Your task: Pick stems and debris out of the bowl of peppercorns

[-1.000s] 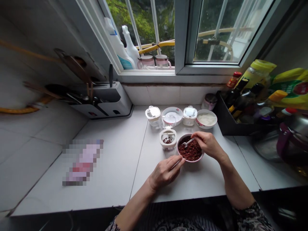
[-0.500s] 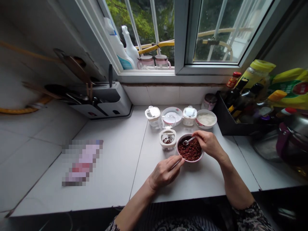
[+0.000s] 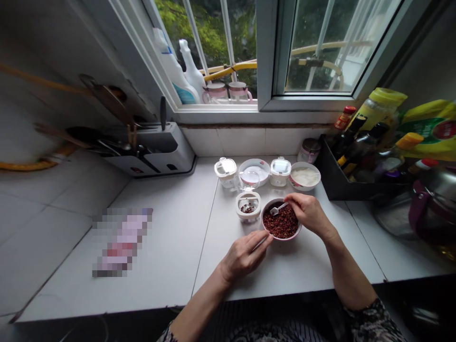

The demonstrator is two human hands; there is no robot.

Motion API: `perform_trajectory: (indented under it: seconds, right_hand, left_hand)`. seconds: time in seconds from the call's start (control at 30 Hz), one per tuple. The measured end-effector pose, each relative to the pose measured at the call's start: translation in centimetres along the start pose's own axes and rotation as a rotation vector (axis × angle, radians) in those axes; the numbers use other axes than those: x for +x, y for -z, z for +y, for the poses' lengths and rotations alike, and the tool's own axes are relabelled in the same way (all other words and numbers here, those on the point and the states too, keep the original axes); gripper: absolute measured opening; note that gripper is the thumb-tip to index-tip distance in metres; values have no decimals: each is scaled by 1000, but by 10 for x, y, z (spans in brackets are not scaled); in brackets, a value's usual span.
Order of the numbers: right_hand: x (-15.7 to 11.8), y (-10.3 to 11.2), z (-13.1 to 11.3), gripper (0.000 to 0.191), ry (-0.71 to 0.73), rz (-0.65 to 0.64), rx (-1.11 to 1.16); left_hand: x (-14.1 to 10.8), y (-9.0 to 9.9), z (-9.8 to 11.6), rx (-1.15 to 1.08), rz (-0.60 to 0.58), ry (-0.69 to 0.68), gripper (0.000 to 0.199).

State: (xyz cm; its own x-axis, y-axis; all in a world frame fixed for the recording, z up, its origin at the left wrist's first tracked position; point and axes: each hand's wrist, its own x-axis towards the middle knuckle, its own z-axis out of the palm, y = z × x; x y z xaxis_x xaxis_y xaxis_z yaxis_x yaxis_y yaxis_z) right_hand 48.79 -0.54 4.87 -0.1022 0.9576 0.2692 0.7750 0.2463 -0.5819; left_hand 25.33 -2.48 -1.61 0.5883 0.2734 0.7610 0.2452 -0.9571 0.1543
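Here, at lower centre, the right hand pinches a white spoon over a bowl of red spice; the left hand pinches a thin stick.

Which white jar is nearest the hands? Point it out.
The front white jar: clear lid tipped open, dark red flakes inside. The left back jar and right back jar stand farther off.

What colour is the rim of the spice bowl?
The bowl rim is pale pink, clearest in the head view.
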Motion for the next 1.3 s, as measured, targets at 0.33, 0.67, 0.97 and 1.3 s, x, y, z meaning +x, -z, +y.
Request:
perform_trajectory:
  seconds: [0.33, 0.67, 0.97, 1.3]
  right_hand:
    - [2, -3, 3, 21, -152, -20, 165]
    - [6, 2, 5, 19, -232, 59, 416]
    - [8, -2, -3, 32, -315, 115, 785]
    - [-1, -27, -32, 20, 88, 165, 405]
  left_hand:
    - [-1, 0, 0, 0, -7, 13, 33]
    - [0, 0, -1, -6, 0, 1, 31]
    - [0, -1, -1, 1, 18, -3, 32]
    - [-3, -5, -2, 6, 43, -19, 37]
